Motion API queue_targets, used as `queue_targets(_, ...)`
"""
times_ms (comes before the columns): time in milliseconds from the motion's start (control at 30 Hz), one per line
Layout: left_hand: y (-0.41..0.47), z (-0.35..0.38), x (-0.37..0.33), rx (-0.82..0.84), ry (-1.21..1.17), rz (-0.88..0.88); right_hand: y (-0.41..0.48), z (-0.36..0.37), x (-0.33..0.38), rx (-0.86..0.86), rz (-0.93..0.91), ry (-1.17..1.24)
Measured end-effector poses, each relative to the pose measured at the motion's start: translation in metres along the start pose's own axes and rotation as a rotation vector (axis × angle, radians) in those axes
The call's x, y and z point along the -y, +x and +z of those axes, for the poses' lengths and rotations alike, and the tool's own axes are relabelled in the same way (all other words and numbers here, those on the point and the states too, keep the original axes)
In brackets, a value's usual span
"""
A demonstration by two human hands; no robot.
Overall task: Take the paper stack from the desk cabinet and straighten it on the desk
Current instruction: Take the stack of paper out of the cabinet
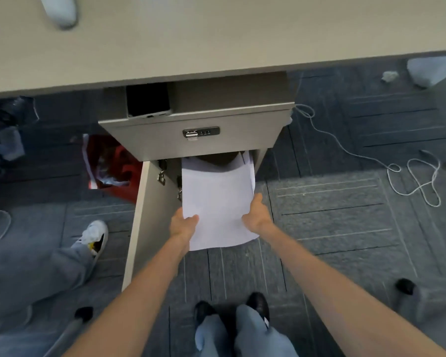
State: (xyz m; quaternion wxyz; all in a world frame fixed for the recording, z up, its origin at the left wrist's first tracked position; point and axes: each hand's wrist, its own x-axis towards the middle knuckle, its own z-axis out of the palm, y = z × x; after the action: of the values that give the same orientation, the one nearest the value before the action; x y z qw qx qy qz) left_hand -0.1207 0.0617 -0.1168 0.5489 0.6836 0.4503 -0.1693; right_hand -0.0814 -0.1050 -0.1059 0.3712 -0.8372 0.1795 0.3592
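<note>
Paper stack (218, 202) between left hand (184, 224) and right hand (256, 215), both gripping its side edges, far end inside cabinet (191, 135).

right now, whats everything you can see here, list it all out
paper stack: one, white, half out of the lower cabinet compartment, held at both side edges
desk cabinet: one, beige, under the desk, door swung open to the left
combination lock: one, black and silver, on the drawer front
desk: one, beige top, across the upper frame
cord: one, white, looped on the grey carpet at right
bag: one, red, on the floor left of the cabinet
another person's leg and sneaker: one, grey trousers, white shoe, lower left
left hand: gripping the stack's left edge
right hand: gripping the stack's right edge
own shoes: two, black, bottom centre
</note>
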Motion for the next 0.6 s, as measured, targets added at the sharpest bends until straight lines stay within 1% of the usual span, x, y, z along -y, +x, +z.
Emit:
queue_targets(267, -0.127, -0.038, -0.016, 0.124, 0.004, -0.038, -0.134, -0.036, -0.011, 0.008, 0.100, 0.160)
queue_targets(367, -0.168, -0.050, -0.013, 0.159, -0.040, -0.051, -0.180, -0.047, -0.018, -0.008, 0.110, 0.232)
queue_targets(467, -0.201, -0.062, -0.013, 0.215, -0.083, -0.026, -0.207, -0.055, -0.028, -0.023, 0.105, 0.315)
queue_targets(600, -0.242, -0.088, -0.001, 0.290, -0.069, -0.001, -0.243, -0.055, -0.054, -0.011, 0.132, 0.440)
